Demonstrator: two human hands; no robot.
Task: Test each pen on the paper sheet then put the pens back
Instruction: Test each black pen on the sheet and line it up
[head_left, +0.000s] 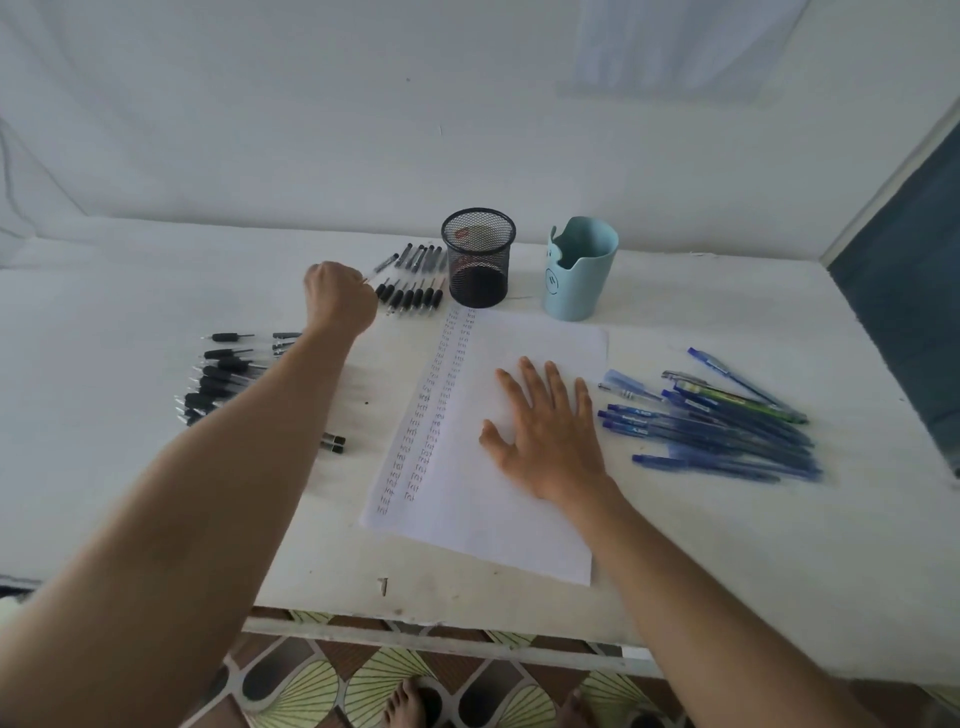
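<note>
The fingers of your left hand (340, 296) are curled in and pinch one end of a clear-barrelled pen (383, 264), which slants away from the hand toward the far side of the worktop (130, 291). That pen is at the left end of a row of black-gripped pens (415, 293) lying side by side just left of the black mesh cup (478, 257); you cannot tell whether it touches the worktop or is lifted off it. Your right hand (550, 436) lies flat on the paper sheet (488, 525), its fingers straight and spread, holding nothing. The sheet lies in the middle of the worktop, slightly turned, and its far left corner reaches the foot of the mesh cup. Two columns of small handwritten marks (436, 400) run down its left side; the rest of the page is blank. A light blue cup (579, 267) stands to the right of the mesh cup, just beyond the sheet's far edge. A second cluster of black pens (223, 376) lies to the left, partly hidden under your left forearm. A loose pile of blue pens (727, 426) lies to the right of the sheet, near your right hand but not touching it. Below the near edge of the worktop you see a patterned tile floor (311, 686) and bare toes (405, 704).
</note>
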